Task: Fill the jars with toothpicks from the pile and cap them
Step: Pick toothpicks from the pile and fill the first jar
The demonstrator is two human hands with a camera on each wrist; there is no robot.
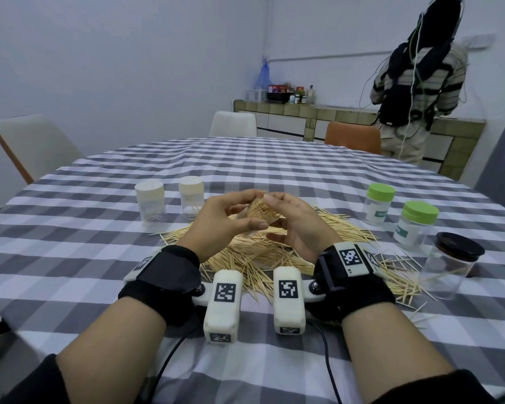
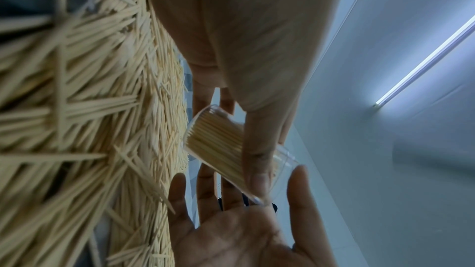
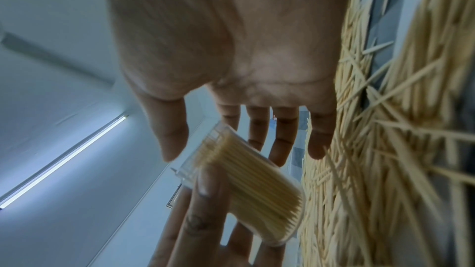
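Note:
My left hand (image 1: 228,218) grips a clear, uncapped jar (image 1: 255,217) packed with toothpicks and holds it tilted above the toothpick pile (image 1: 260,259). In the left wrist view the thumb lies across the jar (image 2: 216,143). My right hand (image 1: 293,218) is open beside the jar, its fingertips at the jar's mouth, where the toothpick ends show. The right wrist view shows straight right fingers (image 3: 257,129) behind the jar (image 3: 257,182) and a left finger over its wall. No lid for this jar is visible.
Two white-lidded jars (image 1: 150,204) (image 1: 190,196) stand far left of the pile. Two green-lidded jars (image 1: 379,203) (image 1: 417,225) and a black-lidded jar (image 1: 449,266) stand at the right. Chairs ring the checked table (image 1: 274,170). A person (image 1: 411,91) stands at the back counter.

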